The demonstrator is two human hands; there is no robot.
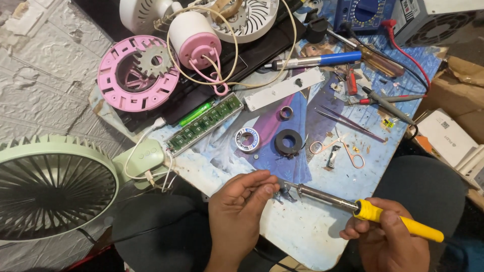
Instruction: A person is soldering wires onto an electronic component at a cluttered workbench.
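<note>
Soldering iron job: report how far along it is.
Done: the pink fan housing lies dismantled and the green circuit board is out. In hand: the right hand holds the soldering iron to a small metal part pinched by the left hand. Left: the green fan sits wired but unassembled.

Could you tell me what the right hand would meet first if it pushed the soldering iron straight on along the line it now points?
Most likely the left hand: the right hand aims the yellow-handled soldering iron left and slightly up, and its tip already sits at the small metal piece pinched in the left fingers.
</note>
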